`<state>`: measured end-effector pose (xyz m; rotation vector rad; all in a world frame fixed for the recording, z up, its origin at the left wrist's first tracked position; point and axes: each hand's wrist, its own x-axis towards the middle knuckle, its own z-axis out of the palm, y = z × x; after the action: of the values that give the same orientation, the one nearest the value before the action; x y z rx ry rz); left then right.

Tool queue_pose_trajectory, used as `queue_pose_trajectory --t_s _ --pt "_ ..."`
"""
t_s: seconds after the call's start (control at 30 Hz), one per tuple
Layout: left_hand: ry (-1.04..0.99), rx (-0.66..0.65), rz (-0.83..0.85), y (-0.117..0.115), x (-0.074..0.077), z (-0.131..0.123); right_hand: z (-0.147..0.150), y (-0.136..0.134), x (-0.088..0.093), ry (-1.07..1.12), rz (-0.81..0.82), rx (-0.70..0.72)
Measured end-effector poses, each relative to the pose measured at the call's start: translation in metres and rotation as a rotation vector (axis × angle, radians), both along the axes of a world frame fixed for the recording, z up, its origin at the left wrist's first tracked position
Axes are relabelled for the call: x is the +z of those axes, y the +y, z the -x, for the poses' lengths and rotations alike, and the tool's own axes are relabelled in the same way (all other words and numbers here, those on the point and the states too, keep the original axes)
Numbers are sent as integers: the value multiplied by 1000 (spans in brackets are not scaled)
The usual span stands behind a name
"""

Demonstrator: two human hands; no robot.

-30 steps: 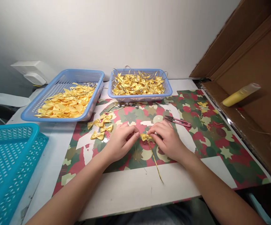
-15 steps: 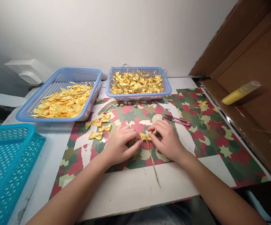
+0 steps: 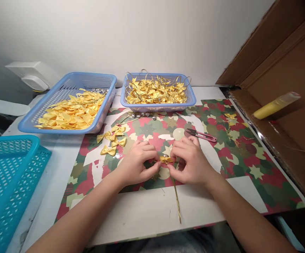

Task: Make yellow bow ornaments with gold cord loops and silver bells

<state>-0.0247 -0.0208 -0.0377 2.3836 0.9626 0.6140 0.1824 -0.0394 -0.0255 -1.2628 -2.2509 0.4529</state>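
Observation:
A small yellow ribbon bow (image 3: pixel 165 160) with a silver bell (image 3: pixel 165 155) at its top sits between my two hands, just over the patterned sheet. My left hand (image 3: pixel 141 162) is closed, thumb and forefinger pinching at the bow's left end. On the other side my right hand (image 3: pixel 190 160) pinches at the bow's right end. From beneath the right fingers a gold cord (image 3: pixel 177 202) hangs down toward the table's front edge. Several loose yellow bows (image 3: pixel 111 140) lie left of my left hand. Beyond my right hand rests a pair of pink thread snips (image 3: pixel 202 135).
Behind stand a blue basket of yellow bows (image 3: pixel 70 131) and a second blue basket of bows with gold cords (image 3: pixel 157 105). Several silver bells (image 3: pixel 143 115) lie before it. A teal basket (image 3: pixel 36 168) is at left, a cardboard box (image 3: pixel 281 66) with a yellow tube (image 3: pixel 273 105) at right.
My right hand has shifted slightly, its thumb lower beside the bow. The bow has tipped, so its bell now shows on top. The gold cord reaches further toward the front edge.

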Motion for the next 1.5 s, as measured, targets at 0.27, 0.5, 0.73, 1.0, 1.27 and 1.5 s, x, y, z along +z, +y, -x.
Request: queue_pose_trajectory --t_s 0.27,0.5,0.73,1.0,1.27,1.5 --pt "-5 -97 -1 1 3 -1 0 1 -6 -86 2 -37" --pt "51 -126 -24 -2 3 -2 1 2 -5 -56 64 -86" --pt "-7 36 41 0 5 -2 2 3 -9 21 197 -73" --pt "34 142 90 -1 0 -5 3 4 -11 167 349 -77" --pt "-42 173 249 -2 3 -9 8 1 -7 269 398 -57" --pt "-108 249 148 -1 2 -10 4 1 -8 390 528 -24"
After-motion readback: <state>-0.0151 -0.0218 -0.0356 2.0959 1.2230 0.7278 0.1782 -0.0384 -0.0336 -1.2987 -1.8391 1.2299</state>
